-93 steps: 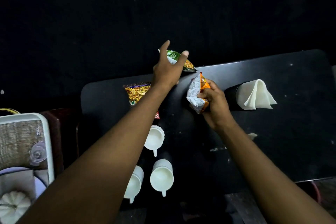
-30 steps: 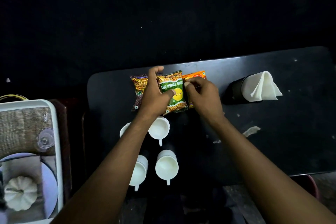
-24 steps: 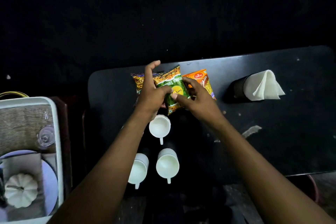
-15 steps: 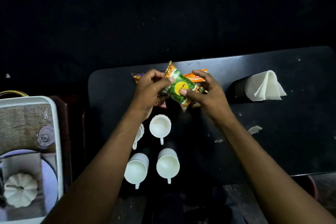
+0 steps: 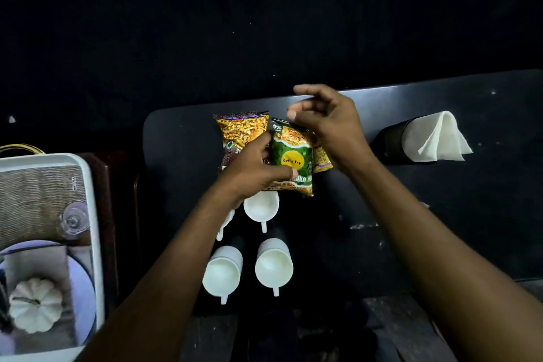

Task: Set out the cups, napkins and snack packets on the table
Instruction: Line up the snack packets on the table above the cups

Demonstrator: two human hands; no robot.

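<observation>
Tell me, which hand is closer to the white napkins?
The right hand. It hovers over the snack packets, with bare table between it and the napkins. The left hand is farther away, holding the green packet.

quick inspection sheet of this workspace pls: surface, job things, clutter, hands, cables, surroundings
surface: dark table with pale specks and scuffs
job's things: four white cups in a near cluster, one mostly hidden by the left arm; green snack packet overlapping the yellow-brown packet, a third packet edge showing behind; white napkins in a dark holder at right
clutter: nothing seen
hands: left hand pinching the green packet; right hand open above the packets, holding nothing
cables: nothing seen
surroundings: white tray at left with a woven mat, glass and small white pumpkin; background dark
</observation>
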